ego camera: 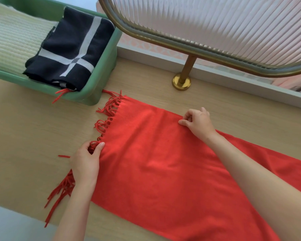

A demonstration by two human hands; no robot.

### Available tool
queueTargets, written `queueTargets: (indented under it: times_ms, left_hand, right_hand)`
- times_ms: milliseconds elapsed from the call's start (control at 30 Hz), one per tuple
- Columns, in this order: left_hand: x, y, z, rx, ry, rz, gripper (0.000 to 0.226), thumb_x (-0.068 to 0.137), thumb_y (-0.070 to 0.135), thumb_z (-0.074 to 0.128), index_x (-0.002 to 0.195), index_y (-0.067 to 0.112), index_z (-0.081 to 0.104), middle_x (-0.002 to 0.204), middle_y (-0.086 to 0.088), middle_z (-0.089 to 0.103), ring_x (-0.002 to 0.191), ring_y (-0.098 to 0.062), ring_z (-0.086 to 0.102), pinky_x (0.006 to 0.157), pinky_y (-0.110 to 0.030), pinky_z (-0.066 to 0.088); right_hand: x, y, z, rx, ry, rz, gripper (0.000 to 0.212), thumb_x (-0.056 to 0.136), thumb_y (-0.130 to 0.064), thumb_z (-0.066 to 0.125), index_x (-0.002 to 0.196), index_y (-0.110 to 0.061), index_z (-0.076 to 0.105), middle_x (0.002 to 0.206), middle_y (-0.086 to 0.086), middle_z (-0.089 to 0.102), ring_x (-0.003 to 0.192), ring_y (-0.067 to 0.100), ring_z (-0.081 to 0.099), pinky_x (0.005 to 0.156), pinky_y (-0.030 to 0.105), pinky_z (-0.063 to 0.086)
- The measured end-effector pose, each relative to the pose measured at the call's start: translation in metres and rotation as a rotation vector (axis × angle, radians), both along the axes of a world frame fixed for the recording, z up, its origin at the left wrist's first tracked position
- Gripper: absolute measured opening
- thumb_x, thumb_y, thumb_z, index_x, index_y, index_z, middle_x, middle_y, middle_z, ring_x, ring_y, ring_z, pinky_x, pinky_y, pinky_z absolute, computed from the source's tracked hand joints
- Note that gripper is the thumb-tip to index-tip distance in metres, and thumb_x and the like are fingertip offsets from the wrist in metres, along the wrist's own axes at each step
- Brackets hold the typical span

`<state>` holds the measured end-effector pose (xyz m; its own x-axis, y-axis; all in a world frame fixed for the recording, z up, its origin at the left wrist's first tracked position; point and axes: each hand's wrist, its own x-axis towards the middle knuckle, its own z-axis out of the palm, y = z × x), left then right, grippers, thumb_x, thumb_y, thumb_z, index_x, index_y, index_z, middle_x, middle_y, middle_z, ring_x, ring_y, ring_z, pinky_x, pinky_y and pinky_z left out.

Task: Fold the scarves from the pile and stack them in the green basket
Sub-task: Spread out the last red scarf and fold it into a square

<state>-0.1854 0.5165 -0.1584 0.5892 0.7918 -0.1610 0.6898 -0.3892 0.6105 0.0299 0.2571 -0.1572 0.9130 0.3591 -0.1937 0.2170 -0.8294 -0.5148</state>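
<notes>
Left hand (86, 162) and right hand (197, 123) pinch the red scarf (155, 162).
The fringe (104, 122) at 10 o'clock may tangle and spoil my fold.

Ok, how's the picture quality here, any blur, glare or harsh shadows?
Head view: soft, even light, only faint shadows beside the left hand and right hand; no glare on the red scarf, just a glint on the brass foot; the top left corner by the green basket is blurred.
</notes>
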Motion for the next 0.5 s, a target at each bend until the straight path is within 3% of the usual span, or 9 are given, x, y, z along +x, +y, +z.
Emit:
queueTargets:
  times_ms: [133, 333, 500]
  left_hand:
    - [0.000, -0.004, 0.000, 0.055, -0.005, -0.010, 0.022, 0.089, 0.026, 0.067, 0.090, 0.004, 0.067, 0.084, -0.020, 0.069, 0.080, -0.040, 0.062, 0.074, -0.042, 0.043]
    - [0.000, -0.007, -0.001, 0.114, -0.025, -0.022, 0.025, 0.091, 0.026, 0.064, 0.090, 0.001, 0.065, 0.084, -0.022, 0.068, 0.079, -0.041, 0.061, 0.078, -0.046, 0.044]
    - [0.001, -0.010, -0.005, 0.153, -0.024, -0.024, 0.027, 0.092, 0.029, 0.062, 0.088, 0.003, 0.063, 0.084, -0.021, 0.068, 0.080, -0.041, 0.062, 0.082, -0.051, 0.046]
  right_hand:
    - [0.007, -0.008, 0.003, -0.026, -0.073, -0.026, 0.014, 0.083, -0.029, 0.071, 0.081, -0.016, 0.066, 0.068, -0.006, 0.055, 0.091, 0.018, 0.040, 0.081, 0.028, 0.022]
    - [0.005, -0.012, -0.004, -0.176, -0.189, -0.055, 0.026, 0.089, -0.034, 0.063, 0.093, -0.009, 0.069, 0.085, 0.010, 0.067, 0.103, 0.026, 0.047, 0.100, 0.038, 0.023]
    - [0.002, -0.011, -0.003, -0.189, -0.248, -0.021, 0.023, 0.089, -0.034, 0.064, 0.090, -0.010, 0.067, 0.085, 0.008, 0.067, 0.099, 0.026, 0.048, 0.094, 0.036, 0.026]
